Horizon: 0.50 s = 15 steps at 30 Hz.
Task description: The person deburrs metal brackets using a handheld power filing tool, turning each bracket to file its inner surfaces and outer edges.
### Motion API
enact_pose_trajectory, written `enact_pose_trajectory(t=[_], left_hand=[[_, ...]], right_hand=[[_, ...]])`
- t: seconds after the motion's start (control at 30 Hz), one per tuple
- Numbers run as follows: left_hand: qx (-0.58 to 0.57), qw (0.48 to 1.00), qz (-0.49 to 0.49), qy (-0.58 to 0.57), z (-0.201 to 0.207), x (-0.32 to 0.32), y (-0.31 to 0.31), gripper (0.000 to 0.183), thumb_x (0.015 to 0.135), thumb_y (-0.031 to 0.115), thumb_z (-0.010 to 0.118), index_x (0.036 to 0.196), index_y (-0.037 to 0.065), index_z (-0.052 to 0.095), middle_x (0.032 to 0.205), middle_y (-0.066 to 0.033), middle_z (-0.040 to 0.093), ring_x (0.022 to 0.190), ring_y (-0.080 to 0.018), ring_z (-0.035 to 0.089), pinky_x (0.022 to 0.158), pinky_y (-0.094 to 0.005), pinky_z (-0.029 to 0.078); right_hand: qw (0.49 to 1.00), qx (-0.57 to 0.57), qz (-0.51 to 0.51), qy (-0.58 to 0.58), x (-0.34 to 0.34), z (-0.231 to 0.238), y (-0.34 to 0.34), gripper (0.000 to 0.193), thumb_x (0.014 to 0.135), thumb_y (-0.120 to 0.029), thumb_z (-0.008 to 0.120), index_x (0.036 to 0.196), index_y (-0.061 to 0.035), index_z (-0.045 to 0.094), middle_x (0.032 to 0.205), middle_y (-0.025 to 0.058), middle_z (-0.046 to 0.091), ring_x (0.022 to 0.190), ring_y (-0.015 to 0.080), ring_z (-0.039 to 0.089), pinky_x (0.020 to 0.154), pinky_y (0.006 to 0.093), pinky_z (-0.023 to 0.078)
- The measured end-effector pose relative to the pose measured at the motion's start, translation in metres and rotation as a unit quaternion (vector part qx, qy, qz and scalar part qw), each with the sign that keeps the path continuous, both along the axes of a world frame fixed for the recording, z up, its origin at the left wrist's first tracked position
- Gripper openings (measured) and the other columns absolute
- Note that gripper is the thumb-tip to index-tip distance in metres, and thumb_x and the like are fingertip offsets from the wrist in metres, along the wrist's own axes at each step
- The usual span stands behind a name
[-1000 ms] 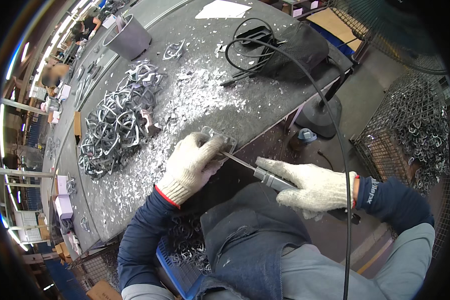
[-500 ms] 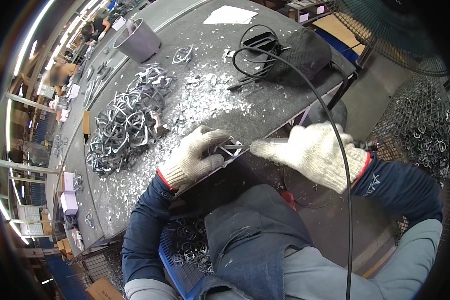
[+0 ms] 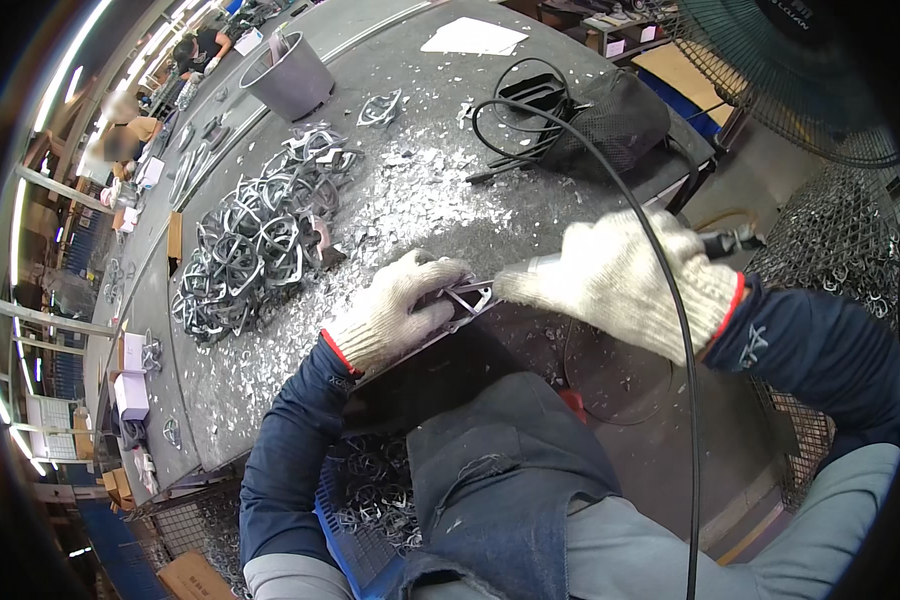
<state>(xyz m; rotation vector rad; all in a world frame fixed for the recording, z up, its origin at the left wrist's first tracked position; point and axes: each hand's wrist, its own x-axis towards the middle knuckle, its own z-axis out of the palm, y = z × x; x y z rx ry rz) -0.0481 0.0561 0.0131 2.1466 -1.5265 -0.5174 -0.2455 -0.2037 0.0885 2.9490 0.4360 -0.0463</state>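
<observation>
At the far left of the frame, small boxes (image 3: 130, 392) sit along the edge of the long grey tabletop (image 3: 220, 390), which runs up toward the upper left. Right of them, in the left-centre, a heap of tangled metal frame parts (image 3: 255, 245) lies on the tabletop, with silvery shavings (image 3: 410, 195) scattered around it and toward the centre. Above the heap, near the top, stands a grey bucket (image 3: 288, 75).

Low in the frame, left of centre, a blue crate (image 3: 365, 500) holding more metal parts shows beneath the tabletop's edge, beside the person's dark apron (image 3: 500, 470).

In the centre, the left hand (image 3: 395, 310), in a white knit glove, is curled around a small triangular metal frame piece (image 3: 460, 298), fingers pressed together over it, holding it against the near edge of the tabletop. Just right of it, the right hand (image 3: 620, 280), also gloved, is closed in a fist around a slim metal hand tool (image 3: 545, 265) whose tip meets the frame piece; the tool's dark rear end juts out past the wrist at the right. A black cable (image 3: 670, 330) crosses over this hand and runs down to the bottom edge.

Above centre, a white sheet of paper (image 3: 475, 38) lies at the top, and a black mesh pouch (image 3: 605, 125) with coiled black cord rests at the tabletop's right end. In the upper right corner is a green fan (image 3: 790, 80); at the right edge stands a wire basket (image 3: 840, 250) with metal parts.
</observation>
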Motion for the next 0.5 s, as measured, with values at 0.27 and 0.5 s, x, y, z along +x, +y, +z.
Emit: enact_pose_trajectory(t=[0.27,0.5], left_hand=[[-0.013,1.000,0.009,0.027,-0.002,0.000,0.001,0.048,0.096,0.009,0.076,0.144,0.003,0.075,0.129,-0.0199,0.073,0.125,-0.0390,0.073,0.109,-0.0461,0.058],[-0.038,0.989,0.018,0.144,-0.018,0.021,0.013,0.044,0.101,0.007,0.076,0.145,0.001,0.075,0.136,-0.0140,0.075,0.128,-0.0284,0.074,0.113,-0.0407,0.057]], right_hand=[[0.992,0.018,-0.043,0.119,-0.004,-0.011,-0.028,0.075,0.105,-0.019,0.072,0.172,-0.0436,0.049,0.093,0.0190,0.079,0.080,0.0378,0.082,0.069,0.0487,0.066],[0.978,0.177,-0.080,0.075,-0.036,-0.048,-0.034,0.066,0.104,-0.019,0.075,0.166,-0.0356,0.061,0.082,0.0135,0.072,0.073,0.0341,0.078,0.065,0.0468,0.064]])
